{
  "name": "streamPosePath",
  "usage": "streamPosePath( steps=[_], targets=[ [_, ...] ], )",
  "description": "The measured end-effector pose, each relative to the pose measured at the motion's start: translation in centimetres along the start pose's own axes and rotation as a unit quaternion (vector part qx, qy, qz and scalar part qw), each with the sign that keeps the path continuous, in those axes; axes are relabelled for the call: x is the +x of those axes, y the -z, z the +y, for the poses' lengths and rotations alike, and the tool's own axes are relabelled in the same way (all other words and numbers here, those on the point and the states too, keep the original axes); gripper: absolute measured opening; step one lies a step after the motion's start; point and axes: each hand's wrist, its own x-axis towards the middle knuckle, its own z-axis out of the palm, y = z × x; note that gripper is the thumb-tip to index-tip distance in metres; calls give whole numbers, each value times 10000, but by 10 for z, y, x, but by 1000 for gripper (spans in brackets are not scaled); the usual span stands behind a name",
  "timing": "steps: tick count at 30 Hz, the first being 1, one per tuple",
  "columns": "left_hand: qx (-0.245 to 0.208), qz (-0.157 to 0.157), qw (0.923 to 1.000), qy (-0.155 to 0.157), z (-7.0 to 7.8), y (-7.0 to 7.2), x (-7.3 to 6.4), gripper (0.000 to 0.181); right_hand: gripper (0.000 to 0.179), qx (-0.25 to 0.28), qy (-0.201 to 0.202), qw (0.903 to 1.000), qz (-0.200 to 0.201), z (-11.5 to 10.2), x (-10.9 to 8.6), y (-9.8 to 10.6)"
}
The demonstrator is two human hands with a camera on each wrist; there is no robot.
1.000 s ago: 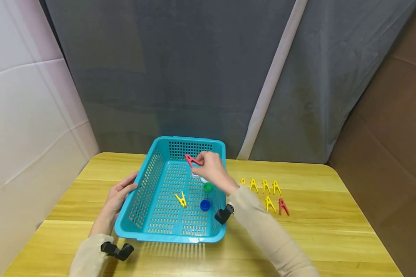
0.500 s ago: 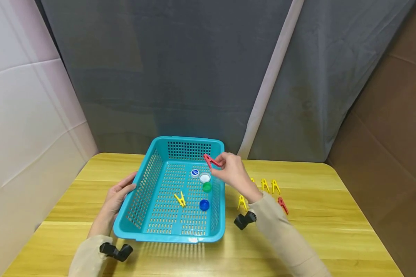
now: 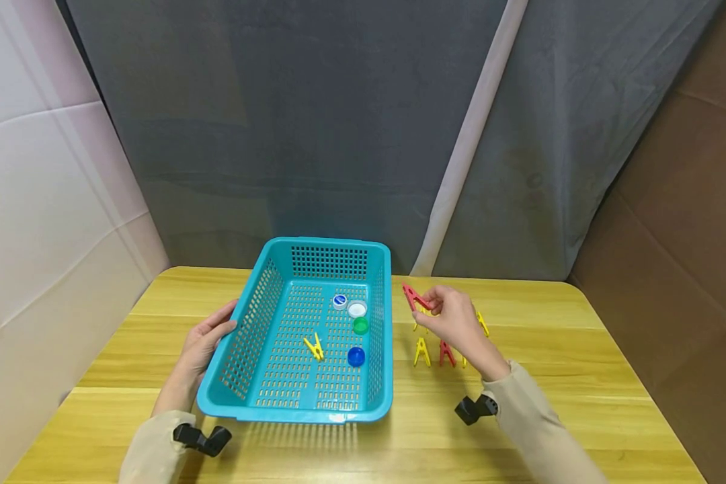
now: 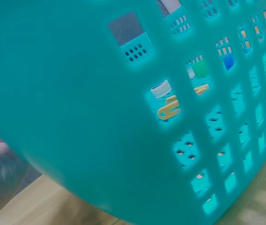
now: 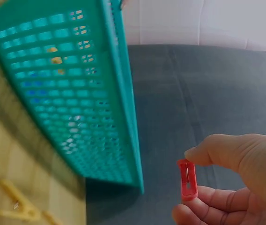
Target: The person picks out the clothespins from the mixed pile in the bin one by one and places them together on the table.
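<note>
My right hand pinches a red clothespin above the table, right of the turquoise basket. In the right wrist view, thumb and fingertips press the red clothespin from either side. My left hand grips the basket's left rim, the thumb at the edge and the other fingertips hidden. Inside the basket lie a yellow clothespin, a blue cap, a green cap, a white cap and a white cap with a blue top.
On the wooden table near the right hand stand a yellow clothespin, a second red clothespin and another yellow clothespin. More yellow ones are partly hidden by that hand. A grey curtain hangs behind.
My right hand has moved right with the red clothespin, from over the basket to over the table beside it. The left hand and basket have stayed nearly still.
</note>
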Motion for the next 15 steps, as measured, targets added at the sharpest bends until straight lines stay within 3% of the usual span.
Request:
streamPosePath(
  steps=[15],
  targets=[
    [57,16,10000,-21,0,0,0,35,20,-78,-414,9991,74,59,-54,-3]
  ],
)
